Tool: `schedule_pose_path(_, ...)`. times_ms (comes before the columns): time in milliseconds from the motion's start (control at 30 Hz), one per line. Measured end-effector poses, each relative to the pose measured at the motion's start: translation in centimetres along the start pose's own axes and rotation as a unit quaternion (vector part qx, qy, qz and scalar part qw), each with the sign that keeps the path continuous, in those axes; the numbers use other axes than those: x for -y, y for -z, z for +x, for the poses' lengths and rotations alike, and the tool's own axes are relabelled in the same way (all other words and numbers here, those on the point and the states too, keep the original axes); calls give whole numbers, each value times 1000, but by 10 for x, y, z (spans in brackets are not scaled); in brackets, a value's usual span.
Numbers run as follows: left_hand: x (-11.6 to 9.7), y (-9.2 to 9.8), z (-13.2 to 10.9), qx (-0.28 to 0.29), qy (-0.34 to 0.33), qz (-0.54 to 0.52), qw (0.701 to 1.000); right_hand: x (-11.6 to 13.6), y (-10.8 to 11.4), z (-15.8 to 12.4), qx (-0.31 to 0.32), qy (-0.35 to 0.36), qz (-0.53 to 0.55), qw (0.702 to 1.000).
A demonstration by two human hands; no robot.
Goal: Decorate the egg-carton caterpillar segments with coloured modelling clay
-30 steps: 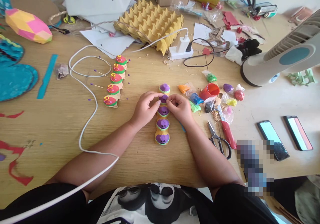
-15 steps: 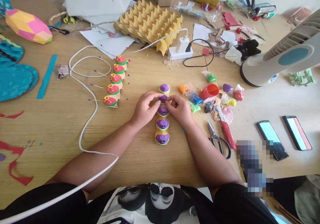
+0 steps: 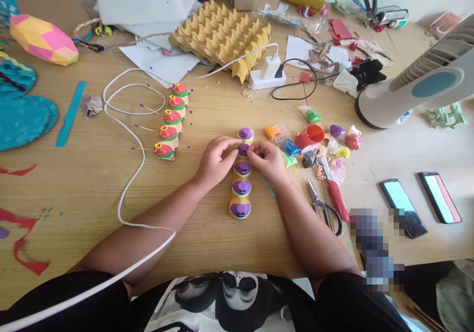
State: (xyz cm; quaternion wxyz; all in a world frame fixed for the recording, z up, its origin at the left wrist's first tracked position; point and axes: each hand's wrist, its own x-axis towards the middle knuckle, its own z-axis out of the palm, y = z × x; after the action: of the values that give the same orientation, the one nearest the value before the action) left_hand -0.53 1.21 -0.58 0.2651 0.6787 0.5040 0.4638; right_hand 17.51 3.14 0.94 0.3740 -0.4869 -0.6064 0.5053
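Left hand (image 3: 213, 161) and right hand (image 3: 268, 160) pinch their fingertips on the second cap of the purple-capped cup row (image 3: 241, 189) at mid-table. The step appears to be pressing clay detail, which calls for light pressure. Clay lumps (image 3: 291, 146) crowd 3 o'clock and scissors (image 3: 326, 211) lie at 4. There is open wood at 9 o'clock, up to the white cable (image 3: 129, 184).

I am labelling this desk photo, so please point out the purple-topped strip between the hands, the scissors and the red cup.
purple-topped strip (image 3: 241, 188), head view, on the purple top of its second-nearest cup.
scissors (image 3: 320, 204), head view, where the blades meet the handles.
red cup (image 3: 310, 135), head view, on its open mouth.
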Motion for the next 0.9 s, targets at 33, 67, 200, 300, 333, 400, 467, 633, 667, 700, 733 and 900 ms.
schedule_pose_path(33, 0, 0, 0, 0, 1, 0, 1000, 0, 0, 0, 1, -5, 18, 1000)
schedule_pose_path(67, 0, 0, 0, 1, 2, 1, 1000, 0, 1, 1, 2, -7, 39, 999)
schedule_pose_path(200, -2, 0, 0, 4, 8, -1, 1000, 0, 4, 3, -12, -6, 142, 990)
schedule_pose_path(300, -3, 0, -1, 1, 7, -5, 1000, 1, 6, 5, -45, -8, 190, 981)
schedule_pose_path(333, -3, 0, -1, 0, 4, -4, 1000, 1, 7, 5, -53, -9, 190, 980)
schedule_pose_path(400, -3, 0, -1, 0, -4, -1, 1000, 2, 6, 4, -56, -4, 163, 985)
schedule_pose_path(467, -4, 0, -1, 1, -12, 2, 1000, 1, 5, 3, -42, 6, 98, 994)
schedule_pose_path(633, -4, 1, -1, 16, -32, 26, 999, 0, 2, -2, -5, 47, -55, 997)
schedule_pose_path(667, -4, 1, -1, 22, -37, 32, 999, 0, 3, -3, -2, 55, -74, 996)
schedule_pose_path(700, -4, 2, -1, 27, -41, 38, 998, -1, 3, -3, 0, 61, -93, 994)
schedule_pose_path(733, -3, 2, -1, 30, -44, 41, 998, -1, 4, -4, 1, 66, -112, 992)
schedule_pose_path(900, -3, 2, -1, 31, -36, 39, 998, -4, 7, -6, 0, 96, -173, 980)
